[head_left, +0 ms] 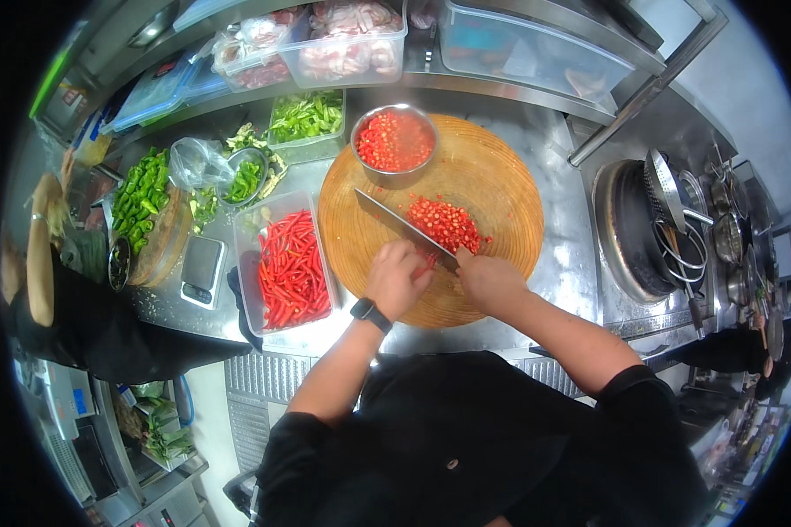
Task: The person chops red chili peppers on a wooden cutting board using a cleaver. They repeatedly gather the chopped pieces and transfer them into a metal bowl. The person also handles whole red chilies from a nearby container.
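My right hand [491, 280] grips the handle of a cleaver [395, 221], whose blade points up and left across a round wooden chopping board [514, 178]. My left hand [399, 277], with a dark watch on its wrist, holds red chillies [430, 259] against the near side of the blade. Chopped red chilli [443, 222] lies heaped on the blade's far side. At the board's back edge stands a steel bowl [395, 170] with chopped chilli in it. Whole red chillies [293, 270] fill a clear plastic tub [242, 263] left of the board.
A digital scale [201, 271] and green peppers [138, 197] on another board are at left, near a person [99, 323]. A tub of cut green peppers [306, 115] sits behind. Overhead, a shelf [501, 82] carries bins. Right stands a wok [626, 230] with a skimmer [661, 188].
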The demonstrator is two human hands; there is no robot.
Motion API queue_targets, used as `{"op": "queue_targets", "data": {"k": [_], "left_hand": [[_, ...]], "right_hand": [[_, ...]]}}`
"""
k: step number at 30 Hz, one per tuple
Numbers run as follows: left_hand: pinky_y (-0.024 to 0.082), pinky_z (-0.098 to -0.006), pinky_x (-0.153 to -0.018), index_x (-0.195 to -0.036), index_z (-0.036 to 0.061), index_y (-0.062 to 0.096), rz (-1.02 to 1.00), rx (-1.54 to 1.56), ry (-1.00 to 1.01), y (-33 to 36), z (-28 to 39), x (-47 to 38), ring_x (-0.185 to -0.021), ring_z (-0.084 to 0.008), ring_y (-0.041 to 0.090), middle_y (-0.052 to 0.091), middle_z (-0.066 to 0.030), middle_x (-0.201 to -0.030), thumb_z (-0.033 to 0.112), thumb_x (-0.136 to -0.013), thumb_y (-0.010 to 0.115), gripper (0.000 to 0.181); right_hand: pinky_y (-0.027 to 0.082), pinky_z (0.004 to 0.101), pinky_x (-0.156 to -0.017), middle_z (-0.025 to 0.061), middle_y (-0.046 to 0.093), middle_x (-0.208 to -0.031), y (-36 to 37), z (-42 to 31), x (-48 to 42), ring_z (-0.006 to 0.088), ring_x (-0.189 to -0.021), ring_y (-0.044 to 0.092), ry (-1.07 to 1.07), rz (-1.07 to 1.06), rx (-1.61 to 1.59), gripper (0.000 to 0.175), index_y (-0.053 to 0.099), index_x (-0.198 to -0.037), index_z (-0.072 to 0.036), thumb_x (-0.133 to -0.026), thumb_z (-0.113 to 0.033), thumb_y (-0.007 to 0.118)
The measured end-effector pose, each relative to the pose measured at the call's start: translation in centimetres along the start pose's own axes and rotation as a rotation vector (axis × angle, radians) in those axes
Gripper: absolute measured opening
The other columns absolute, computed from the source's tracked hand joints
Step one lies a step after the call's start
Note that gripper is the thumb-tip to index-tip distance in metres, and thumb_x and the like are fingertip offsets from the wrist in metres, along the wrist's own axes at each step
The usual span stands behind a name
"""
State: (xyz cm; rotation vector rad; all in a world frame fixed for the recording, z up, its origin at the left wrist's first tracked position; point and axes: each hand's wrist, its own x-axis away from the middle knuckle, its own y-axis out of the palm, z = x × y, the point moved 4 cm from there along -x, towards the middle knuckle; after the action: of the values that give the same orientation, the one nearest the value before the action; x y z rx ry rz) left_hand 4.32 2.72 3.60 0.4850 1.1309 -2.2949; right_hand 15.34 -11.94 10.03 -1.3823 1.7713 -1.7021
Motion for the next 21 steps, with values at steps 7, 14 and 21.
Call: {"op": "queue_targets", "data": {"k": [7,14,21], "left_hand": [[0.055,-0.0452,-0.09,-0.088,0.0072,0.072,-0.019,0.023,-0.024,0.8,-1.2,1.4,-0.104,-0.0364,0.065,0.069,-0.0122,-0.106,0.01,-0.077,0.087,0.019],[0.055,-0.0453,-0.089,-0.087,0.0068,0.071,-0.024,0.06,-0.028,0.9,-1.1,1.0,-0.104,-0.0362,0.065,0.069,-0.012,-0.105,0.009,-0.078,0.086,0.017],[0.056,-0.0438,-0.089,-0.086,0.0074,0.074,-0.014,0.034,-0.054,0.9,-1.4,1.4,-0.104,-0.0347,0.067,0.07,-0.0106,-0.106,0.01,-0.078,0.087,0.016]], "right_hand": [[0.06,0.0549,-0.081,0.0239,0.077,-0.096,-1.6,-0.2,-0.4,0.0432,-0.094,0.077,-0.032,-0.019,0.005,0.019,0.056,-0.115,-0.001,-0.1,-0.012,0.059],[0.06,0.0547,-0.08,0.0236,0.077,-0.097,-1.2,0.3,2.4,0.0432,-0.093,0.077,0.023,-0.091,0.025,0.018,0.057,-0.117,-0.002,-0.101,-0.011,0.055],[0.058,0.0566,-0.076,0.0244,0.075,-0.09,-2.2,-0.2,1.3,0.0456,-0.086,0.074,-0.038,-0.028,-0.022,0.02,0.057,-0.113,0.0,-0.105,-0.019,0.057]]}}
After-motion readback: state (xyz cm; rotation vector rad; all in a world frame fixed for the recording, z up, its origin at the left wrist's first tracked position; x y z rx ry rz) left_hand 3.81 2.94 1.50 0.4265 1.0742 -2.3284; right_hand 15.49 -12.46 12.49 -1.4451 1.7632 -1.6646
